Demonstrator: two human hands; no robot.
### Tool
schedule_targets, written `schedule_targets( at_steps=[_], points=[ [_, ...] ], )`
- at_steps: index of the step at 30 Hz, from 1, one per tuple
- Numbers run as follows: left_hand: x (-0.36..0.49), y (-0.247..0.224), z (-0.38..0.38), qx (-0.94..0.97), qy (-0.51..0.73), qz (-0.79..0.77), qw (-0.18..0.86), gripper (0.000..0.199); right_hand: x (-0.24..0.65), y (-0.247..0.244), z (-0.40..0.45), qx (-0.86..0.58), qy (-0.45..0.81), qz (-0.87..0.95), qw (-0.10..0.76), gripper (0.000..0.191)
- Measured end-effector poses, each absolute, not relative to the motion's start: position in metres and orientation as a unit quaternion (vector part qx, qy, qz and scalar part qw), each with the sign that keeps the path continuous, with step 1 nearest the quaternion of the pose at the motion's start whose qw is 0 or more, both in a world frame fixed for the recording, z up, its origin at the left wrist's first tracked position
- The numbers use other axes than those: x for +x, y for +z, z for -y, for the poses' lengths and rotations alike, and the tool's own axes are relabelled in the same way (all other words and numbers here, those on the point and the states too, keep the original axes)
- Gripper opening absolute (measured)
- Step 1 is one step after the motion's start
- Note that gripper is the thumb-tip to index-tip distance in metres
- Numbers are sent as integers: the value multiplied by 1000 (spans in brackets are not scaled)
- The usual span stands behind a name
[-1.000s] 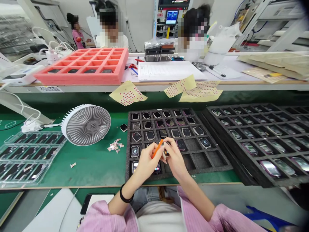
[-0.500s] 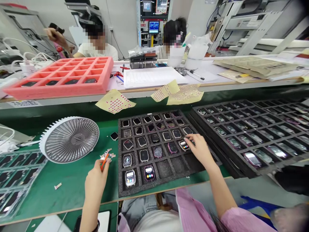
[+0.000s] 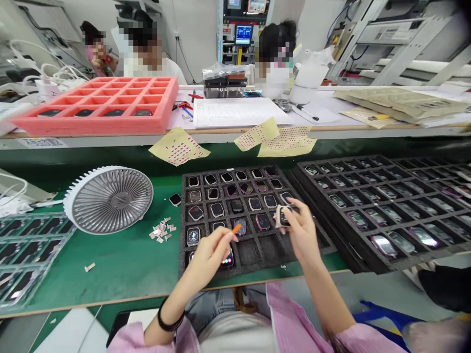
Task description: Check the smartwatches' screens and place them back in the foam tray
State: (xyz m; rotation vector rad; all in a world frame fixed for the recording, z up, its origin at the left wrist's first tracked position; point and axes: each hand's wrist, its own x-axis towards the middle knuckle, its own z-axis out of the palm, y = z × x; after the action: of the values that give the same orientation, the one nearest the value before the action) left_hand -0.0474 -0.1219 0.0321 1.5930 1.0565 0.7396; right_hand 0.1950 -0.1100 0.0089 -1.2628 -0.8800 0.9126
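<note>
Fingers [image 3: 295, 221] pinching watch [image 3: 282, 215], orange stick [image 3: 237, 229], shelf-edge label [image 3: 42, 142] unreadable

Left hand [image 3: 211, 249] in pinch, back upward; right hand [image 3: 303, 229] curled, gripping.

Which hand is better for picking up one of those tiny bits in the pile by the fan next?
Probably the left hand: it is nearer the tiny bits and pinches an orange stick, which might help. The right hand is farther away, over the dark tray, holding a watch.
</note>
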Motion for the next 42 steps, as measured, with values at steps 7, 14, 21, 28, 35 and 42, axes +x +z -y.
schedule_targets(
  at_steps=[7,14,21,28,35,42],
  points=[
    [-23,42,122,638,336,-405,563,39,112,37,111,-329,652,305,611,20],
    [-32,45,119,646,327,-409,555,38,110,36,110,-316,671,306,597,24],
    [-28,40,114,602,335,-361,628,41,102,32,105,-244,755,222,566,39],
    [-20,32,112,594,384,-423,566,38,103,25,111,-327,688,239,602,25],
    [-32,26,111,623,377,-449,517,34,132,9,108,-434,531,389,615,22],
    [-133,10,116,619,276,-703,214,27,266,-22,82,-696,143,554,434,13]
  ],
)
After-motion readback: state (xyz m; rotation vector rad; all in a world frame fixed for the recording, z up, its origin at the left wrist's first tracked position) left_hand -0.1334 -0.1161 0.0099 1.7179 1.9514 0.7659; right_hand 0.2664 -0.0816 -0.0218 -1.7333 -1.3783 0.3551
